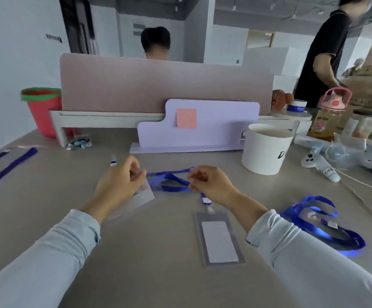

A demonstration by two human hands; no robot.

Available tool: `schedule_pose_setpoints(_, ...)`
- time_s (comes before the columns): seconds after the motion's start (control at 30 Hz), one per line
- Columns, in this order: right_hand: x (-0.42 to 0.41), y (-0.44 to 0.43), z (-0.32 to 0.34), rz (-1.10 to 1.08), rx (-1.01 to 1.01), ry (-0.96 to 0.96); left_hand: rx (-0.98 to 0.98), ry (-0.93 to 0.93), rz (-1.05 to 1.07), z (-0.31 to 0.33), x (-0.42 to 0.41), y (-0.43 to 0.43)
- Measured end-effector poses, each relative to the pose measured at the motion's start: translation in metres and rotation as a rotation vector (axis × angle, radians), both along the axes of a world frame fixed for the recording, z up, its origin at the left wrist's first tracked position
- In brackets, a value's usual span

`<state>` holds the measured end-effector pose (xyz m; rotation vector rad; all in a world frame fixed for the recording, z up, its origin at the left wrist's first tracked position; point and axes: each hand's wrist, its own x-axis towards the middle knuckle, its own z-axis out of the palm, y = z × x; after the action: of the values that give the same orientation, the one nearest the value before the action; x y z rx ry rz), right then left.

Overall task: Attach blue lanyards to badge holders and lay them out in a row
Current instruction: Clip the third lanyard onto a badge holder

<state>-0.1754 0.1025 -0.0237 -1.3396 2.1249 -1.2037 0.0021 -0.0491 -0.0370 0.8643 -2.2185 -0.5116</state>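
Note:
My left hand [120, 181] pinches the top of a clear badge holder [140, 197] tilted just above the desk. My right hand [209, 183] grips a blue lanyard [169, 181] that loops between both hands. The lanyard's clip end [205, 200] trails below my right wrist and meets a second badge holder [219, 240] with a white card, lying flat on the desk. A heap of loose blue lanyards [323, 223] lies to the right of my right sleeve. Two more blue lanyards [9, 166] stretch out flat at the far left.
A white paper bucket [266, 150] stands right of my hands, a lilac divider [198, 127] behind them. White controller [320, 166], cable and bottles crowd the right. A red bin [44, 110] stands far left. One person sits behind the pink partition, another stands at the right.

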Motion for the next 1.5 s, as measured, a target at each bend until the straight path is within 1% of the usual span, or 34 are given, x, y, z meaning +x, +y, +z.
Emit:
schedule_pose_setpoints(0.17,0.033,-0.048,-0.005,0.149,0.025,-0.01,-0.111,-0.026,0.177,-0.007,0.052,-0.027)
schedule_pose_setpoints(0.27,0.05,-0.075,-0.008,0.211,0.044,0.014,-0.17,-0.042,0.215,-0.012,0.073,-0.037)
schedule_pose_setpoints(0.4,0.066,-0.109,-0.013,0.246,0.078,0.026,-0.169,-0.036,0.233,-0.016,0.088,-0.05)
schedule_pose_setpoints(0.47,0.067,-0.129,-0.013,0.238,0.085,0.082,-0.168,-0.051,0.244,-0.018,0.091,-0.057)
schedule_pose_setpoints(0.6,0.058,-0.17,-0.011,0.129,0.092,0.184,-0.183,-0.073,0.253,-0.022,0.089,-0.068)
schedule_pose_setpoints(0.73,0.045,-0.212,-0.014,0.05,0.23,0.202,-0.193,-0.078,0.267,-0.022,0.081,-0.081)
schedule_pose_setpoints(0.83,0.04,-0.234,-0.022,0.033,0.349,0.268,-0.214,-0.065,0.274,-0.023,0.075,-0.089)
schedule_pose_setpoints(0.87,0.039,-0.24,-0.025,0.022,0.367,0.274,-0.225,-0.055,0.275,-0.024,0.074,-0.092)
schedule_pose_setpoints(0.97,0.037,-0.254,-0.031,-0.005,0.375,0.207,-0.26,-0.018,0.259,-0.027,0.072,-0.099)
schedule_pose_setpoints(1.13,0.035,-0.269,-0.03,0.027,0.441,0.23,-0.266,-0.014,0.248,-0.03,0.068,-0.111)
schedule_pose_setpoints(1.23,0.032,-0.271,-0.033,0.031,0.405,0.24,-0.301,0.0,0.229,-0.03,0.064,-0.113)
schedule_pose_setpoints(1.33,0.029,-0.27,-0.039,0.046,0.304,0.249,-0.338,0.013,0.223,-0.029,0.064,-0.112)
schedule_pose_setpoints(1.5,0.027,-0.261,-0.028,0.061,0.014,0.041,-0.382,0.021,0.224,-0.026,0.063,-0.109)
